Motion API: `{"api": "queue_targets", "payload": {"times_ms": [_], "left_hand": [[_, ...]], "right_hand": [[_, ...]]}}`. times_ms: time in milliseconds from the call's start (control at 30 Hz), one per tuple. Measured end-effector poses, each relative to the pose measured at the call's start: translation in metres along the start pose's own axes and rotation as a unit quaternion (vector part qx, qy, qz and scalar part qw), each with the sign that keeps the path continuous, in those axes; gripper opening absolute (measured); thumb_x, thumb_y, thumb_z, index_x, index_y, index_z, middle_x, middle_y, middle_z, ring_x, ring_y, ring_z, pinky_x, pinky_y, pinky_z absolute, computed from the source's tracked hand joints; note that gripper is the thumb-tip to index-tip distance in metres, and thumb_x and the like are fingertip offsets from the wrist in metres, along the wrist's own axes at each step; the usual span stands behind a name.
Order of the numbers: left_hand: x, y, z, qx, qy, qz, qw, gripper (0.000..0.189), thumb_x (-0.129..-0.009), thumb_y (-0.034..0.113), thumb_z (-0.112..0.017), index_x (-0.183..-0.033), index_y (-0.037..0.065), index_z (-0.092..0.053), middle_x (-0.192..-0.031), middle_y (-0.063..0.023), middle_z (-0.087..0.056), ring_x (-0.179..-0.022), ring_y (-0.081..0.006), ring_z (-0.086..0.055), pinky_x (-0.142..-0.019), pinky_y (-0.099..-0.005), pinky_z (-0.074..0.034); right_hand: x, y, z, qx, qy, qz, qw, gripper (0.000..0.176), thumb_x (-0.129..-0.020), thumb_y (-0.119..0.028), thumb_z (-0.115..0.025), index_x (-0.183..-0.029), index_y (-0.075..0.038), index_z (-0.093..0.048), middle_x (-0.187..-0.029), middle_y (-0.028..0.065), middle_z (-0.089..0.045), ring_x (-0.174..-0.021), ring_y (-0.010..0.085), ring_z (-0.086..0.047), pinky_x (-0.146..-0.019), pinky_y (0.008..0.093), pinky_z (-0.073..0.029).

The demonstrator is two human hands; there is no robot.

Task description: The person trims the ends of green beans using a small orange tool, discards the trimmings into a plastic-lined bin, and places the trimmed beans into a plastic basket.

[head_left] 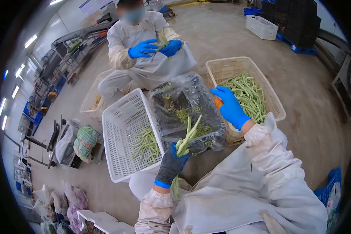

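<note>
My left hand (171,165), in a grey glove over a blue one, is closed round a bunch of long green beans (188,137). Their ends stick out above and below the fist, over my apron's edge. My right hand (231,107), in a blue glove, is closed on a small orange object (218,103); most of it is hidden by the fingers, so its kind does not show. This hand is by the near left side of a cream crate (276,102) holding a heap of green beans (247,93).
A white perforated crate (119,117) with some beans stands at left. Between the crates, a plastic-lined bin (171,103) holds green scraps. Opposite sits a co-worker (148,66) in blue gloves, handling beans. Bagged goods (85,142) lie left; a white crate (262,27) stands far right.
</note>
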State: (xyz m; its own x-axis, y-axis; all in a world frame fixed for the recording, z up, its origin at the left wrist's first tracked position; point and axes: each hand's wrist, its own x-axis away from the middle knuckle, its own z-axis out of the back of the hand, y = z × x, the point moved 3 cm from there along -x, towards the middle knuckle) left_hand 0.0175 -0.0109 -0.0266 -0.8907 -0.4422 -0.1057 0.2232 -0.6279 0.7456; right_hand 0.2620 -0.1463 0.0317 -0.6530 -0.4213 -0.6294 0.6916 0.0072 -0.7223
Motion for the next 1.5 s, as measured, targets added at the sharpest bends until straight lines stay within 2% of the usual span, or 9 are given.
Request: {"api": "queue_targets", "payload": {"times_ms": [67, 267, 367, 800, 933, 1033, 1133, 1300, 1500], "left_hand": [[-0.002, -0.003, -0.002, -0.045, -0.007, -0.009, 0.999, 0.049, -0.075, 0.024, -0.068, -0.113, 0.004, -0.045, -0.093, -0.0253, -0.059, -0.086, -0.0434, -0.057, -0.068, -0.0482, -0.047], [-0.003, 0.010, -0.002, -0.186, -0.039, 0.051, 0.980, 0.048, -0.074, 0.025, -0.067, -0.113, 0.004, -0.047, -0.092, -0.0221, -0.060, -0.083, -0.0389, -0.060, -0.069, -0.0470, -0.048], [0.000, 0.007, -0.002, -0.187, -0.021, 0.015, 0.982, 0.041, -0.074, 0.023, -0.067, -0.103, 0.005, -0.045, -0.085, -0.0212, -0.060, -0.078, -0.0404, -0.060, -0.064, -0.0488, -0.048], [-0.001, -0.008, -0.014, -0.177, -0.086, 0.058, 0.979, 0.053, -0.075, 0.028, -0.067, -0.116, 0.004, -0.043, -0.094, -0.0226, -0.061, -0.086, -0.0396, -0.061, -0.071, -0.0473, -0.049], [0.003, -0.011, -0.008, -0.126, -0.019, 0.042, 0.991, 0.053, -0.074, 0.027, -0.070, -0.112, 0.002, -0.044, -0.093, -0.0250, -0.060, -0.085, -0.0427, -0.059, -0.070, -0.0480, -0.048], [0.001, -0.011, 0.002, -0.070, 0.060, -0.016, 0.996, 0.055, -0.076, 0.022, -0.071, -0.117, -0.002, -0.043, -0.092, -0.0217, -0.061, -0.079, -0.0356, -0.062, -0.067, -0.0415, -0.049], [-0.006, -0.013, 0.005, 0.362, 0.049, 0.099, 0.926, 0.038, -0.081, 0.012, -0.065, -0.114, 0.002, -0.048, -0.090, -0.0086, -0.061, -0.073, -0.0148, -0.060, -0.062, -0.0269, -0.049], [-0.007, -0.011, 0.005, 0.542, 0.067, 0.162, 0.822, 0.033, -0.081, 0.010, -0.065, -0.109, 0.000, -0.052, -0.090, -0.0096, -0.060, -0.073, -0.0163, -0.059, -0.062, -0.0266, -0.050], [-0.013, 0.013, -0.018, 0.520, -0.050, 0.162, 0.837, 0.031, -0.079, 0.011, -0.067, -0.105, 0.000, -0.055, -0.085, -0.0076, -0.061, -0.070, -0.0146, -0.059, -0.060, -0.0253, -0.048]], "right_hand": [[0.000, -0.040, -0.006, 0.162, -0.050, 0.199, 0.965, 0.027, -0.082, -0.005, -0.057, -0.109, -0.007, -0.061, -0.096, 0.0147, -0.062, -0.082, 0.0346, -0.059, -0.077, 0.0414, -0.048], [0.048, -0.070, -0.056, 0.132, -0.480, 0.116, 0.859, 0.026, -0.080, -0.010, -0.058, -0.106, -0.009, -0.062, -0.093, 0.0138, -0.061, -0.084, 0.0337, -0.059, -0.071, 0.0398, -0.048], [0.060, -0.061, -0.066, 0.113, -0.410, 0.181, 0.887, 0.009, -0.072, -0.008, -0.058, -0.081, -0.009, -0.060, -0.077, 0.0143, -0.058, -0.077, 0.0335, -0.060, -0.065, 0.0424, -0.049], [0.090, -0.059, -0.089, 0.303, -0.377, 0.209, 0.850, 0.008, -0.072, -0.012, -0.058, -0.077, -0.007, -0.060, -0.077, 0.0110, -0.058, -0.075, 0.0290, -0.060, -0.065, 0.0403, -0.047], [0.049, -0.007, -0.067, -0.074, -0.181, -0.134, 0.972, 0.021, -0.076, -0.005, -0.054, -0.095, -0.003, -0.064, -0.086, 0.0173, -0.064, -0.080, 0.0352, -0.061, -0.071, 0.0414, -0.048], [0.019, 0.012, -0.034, -0.100, -0.063, -0.173, 0.978, 0.029, -0.080, -0.007, -0.058, -0.108, -0.003, -0.061, -0.092, 0.0161, -0.064, -0.084, 0.0319, -0.061, -0.075, 0.0401, -0.049], [0.023, 0.019, -0.024, 0.332, -0.101, 0.095, 0.933, 0.039, -0.079, -0.009, -0.060, -0.117, -0.004, -0.054, -0.109, 0.0200, -0.057, -0.093, 0.0300, -0.061, -0.079, 0.0379, -0.049], [0.050, -0.001, -0.030, -0.047, -0.256, -0.176, 0.949, 0.049, -0.083, -0.020, -0.064, -0.126, -0.002, -0.048, -0.119, 0.0168, -0.052, -0.104, 0.0279, -0.057, -0.087, 0.0352, -0.046], [0.012, -0.052, -0.075, -0.286, -0.183, -0.208, 0.917, 0.052, -0.085, -0.025, -0.064, -0.126, 0.001, -0.047, -0.107, 0.0182, -0.059, -0.089, 0.0202, -0.061, -0.075, 0.0330, -0.051]]}}
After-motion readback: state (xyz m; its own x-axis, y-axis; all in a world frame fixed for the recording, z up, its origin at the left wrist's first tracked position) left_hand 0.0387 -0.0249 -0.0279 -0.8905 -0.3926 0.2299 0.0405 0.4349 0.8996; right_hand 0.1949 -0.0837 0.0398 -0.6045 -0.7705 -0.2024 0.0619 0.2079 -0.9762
